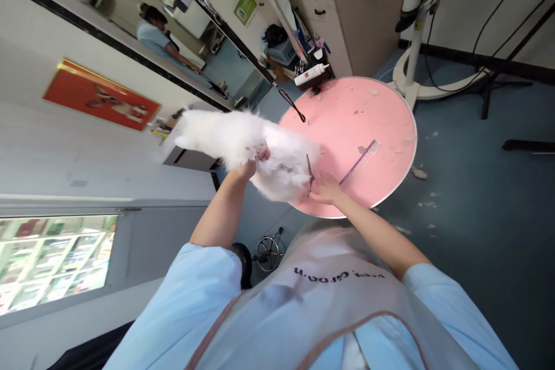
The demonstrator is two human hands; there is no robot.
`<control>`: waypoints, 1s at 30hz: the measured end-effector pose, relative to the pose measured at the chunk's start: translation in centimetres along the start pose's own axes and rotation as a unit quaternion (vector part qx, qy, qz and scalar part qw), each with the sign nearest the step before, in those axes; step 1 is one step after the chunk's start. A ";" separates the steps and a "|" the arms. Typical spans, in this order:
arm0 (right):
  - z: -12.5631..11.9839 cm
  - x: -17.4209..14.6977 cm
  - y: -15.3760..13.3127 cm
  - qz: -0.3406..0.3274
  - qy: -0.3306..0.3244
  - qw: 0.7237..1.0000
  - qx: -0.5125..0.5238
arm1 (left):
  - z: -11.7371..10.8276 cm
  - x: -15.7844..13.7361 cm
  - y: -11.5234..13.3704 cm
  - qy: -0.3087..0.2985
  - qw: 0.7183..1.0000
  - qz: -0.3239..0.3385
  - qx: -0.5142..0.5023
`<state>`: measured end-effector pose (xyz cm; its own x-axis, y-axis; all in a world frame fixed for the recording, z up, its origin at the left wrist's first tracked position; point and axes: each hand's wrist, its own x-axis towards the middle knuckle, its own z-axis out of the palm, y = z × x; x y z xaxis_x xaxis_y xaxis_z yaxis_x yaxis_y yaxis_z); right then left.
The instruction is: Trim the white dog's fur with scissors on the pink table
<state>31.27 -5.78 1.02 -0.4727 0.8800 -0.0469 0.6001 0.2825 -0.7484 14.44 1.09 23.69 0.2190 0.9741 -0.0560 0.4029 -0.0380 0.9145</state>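
A white fluffy animal [281, 162] is on the left part of the round pink table [338, 104], its front half reaching past the rim; whether it is a dog or a cat I cannot tell. My left hand [261, 153] grips it at its near side, the fingers partly sunk in the fur. Held in my right hand [326, 188] are scissors [310, 167], their blades pointing away from me along the animal's fluffy rear. A metal comb with a purple spine [359, 163] lies flat on the table, just beyond my right wrist.
A grooming arm with a hanging black loop [295, 108] rises at the far rim, with a white bottle [311, 75] beside its base. Tufts of hair dot the tabletop and the blue floor [468, 196]. A white stand [411, 69] is behind; a mirror [191, 29] reflects a person.
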 end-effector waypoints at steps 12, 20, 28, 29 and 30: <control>-0.1 0.8 0.2 -0.024 -0.012 1.000 -0.003 | 0.1 -0.9 0.5 0.046 0.999 0.001 0.008; -0.5 0.1 1.2 -0.013 -0.031 0.999 -0.013 | 0.0 -0.9 0.4 0.039 0.999 0.002 -0.010; -1.2 1.0 3.9 0.014 -0.081 0.997 0.006 | -0.1 -1.1 0.6 0.051 0.999 -0.005 -0.013; -1.2 1.0 4.1 0.005 -0.077 0.997 0.000 | -0.1 -1.1 0.7 0.049 0.999 -0.006 -0.016; -1.3 1.0 4.2 -0.013 -0.067 0.998 -0.006 | -0.1 -1.1 0.7 0.046 0.999 -0.004 -0.020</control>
<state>34.14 -3.17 -1.29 -0.5698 0.8136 -0.1161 0.5942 0.3103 -0.7421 14.42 -0.02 24.45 0.1318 0.9909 -0.0281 0.3676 -0.0225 0.9297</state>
